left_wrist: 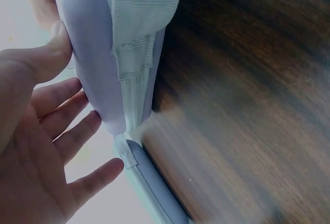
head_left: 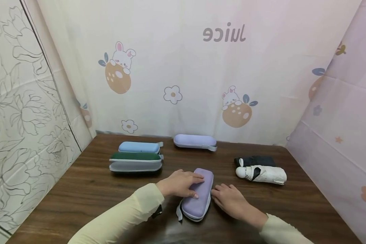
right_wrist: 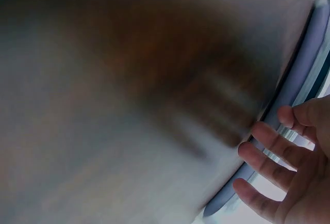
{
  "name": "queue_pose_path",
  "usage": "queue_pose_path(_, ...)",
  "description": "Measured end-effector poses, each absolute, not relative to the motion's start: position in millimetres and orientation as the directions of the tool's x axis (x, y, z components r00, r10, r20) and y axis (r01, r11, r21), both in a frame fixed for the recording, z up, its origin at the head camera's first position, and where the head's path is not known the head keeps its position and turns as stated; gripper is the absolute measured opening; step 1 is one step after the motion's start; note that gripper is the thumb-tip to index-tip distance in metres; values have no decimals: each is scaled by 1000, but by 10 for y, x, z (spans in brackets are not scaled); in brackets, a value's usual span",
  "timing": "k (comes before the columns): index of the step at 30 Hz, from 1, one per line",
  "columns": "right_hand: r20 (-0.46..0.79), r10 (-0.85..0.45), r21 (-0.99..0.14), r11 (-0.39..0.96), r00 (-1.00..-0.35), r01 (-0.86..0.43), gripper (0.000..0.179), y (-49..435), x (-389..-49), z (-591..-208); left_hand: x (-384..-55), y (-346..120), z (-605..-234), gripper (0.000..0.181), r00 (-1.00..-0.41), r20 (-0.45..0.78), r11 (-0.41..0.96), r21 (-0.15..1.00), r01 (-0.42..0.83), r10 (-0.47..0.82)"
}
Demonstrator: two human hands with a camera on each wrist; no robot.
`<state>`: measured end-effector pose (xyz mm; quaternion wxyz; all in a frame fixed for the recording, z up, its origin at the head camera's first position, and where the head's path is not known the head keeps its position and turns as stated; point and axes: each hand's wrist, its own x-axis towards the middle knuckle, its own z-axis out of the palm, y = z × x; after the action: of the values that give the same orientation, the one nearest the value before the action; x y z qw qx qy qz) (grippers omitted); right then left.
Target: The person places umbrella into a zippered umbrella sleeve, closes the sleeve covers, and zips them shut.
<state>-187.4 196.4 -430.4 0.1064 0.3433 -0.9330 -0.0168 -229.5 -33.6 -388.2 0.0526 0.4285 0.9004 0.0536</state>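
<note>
A light purple zippered case (head_left: pixel 198 193) stands lengthwise on the table in front of me, its pale zipper band running round the side. My left hand (head_left: pixel 183 183) rests on its top with the fingers spread fairly straight and the thumb pressing its face. A grey strap loop (left_wrist: pixel 146 7) hangs off the near end. At the case's right side is my right hand (head_left: pixel 230 200). Its thumb and index finger (right_wrist: pixel 286 115) come together at the zipper band, hiding the zipper pull, while the other fingers extend along the case's edge.
A blue case (head_left: pixel 139 147) and a gaping green case (head_left: pixel 135 156) lie at the back left of the wooden table (head_left: pixel 79 193). Another lavender case (head_left: pixel 195 140) lies at the back. A white folded umbrella (head_left: pixel 269 174) and a black folded item (head_left: pixel 257 160) lie right.
</note>
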Motion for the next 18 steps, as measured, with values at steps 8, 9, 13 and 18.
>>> queue_pose_path(8, 191, -682, 151, 731, -706, -665, 7, 1928, -1789, -4266, -2256, -338, -3916, 62, -644, 13, 639, 114, 761, 765)
queue_pose_path(9, 205, -686, 166, 727, -698, -666, 7, 1938, -1812, -4274, -2240, -332, -3918, 62, -646, 32, 641, 93, 762, 763)
queue_pose_path(13, 245, -692, 218, 722, -679, -657, 8, 1968, -1938, -4312, -2180, -297, -3947, 60, -635, 145, 647, -49, 761, 759)
queue_pose_path(18, 219, -697, 231, 717, -683, -658, 7, 1967, -2101, -4328, -2172, -287, -3951, 61, -597, 193, 626, -188, 757, 779)
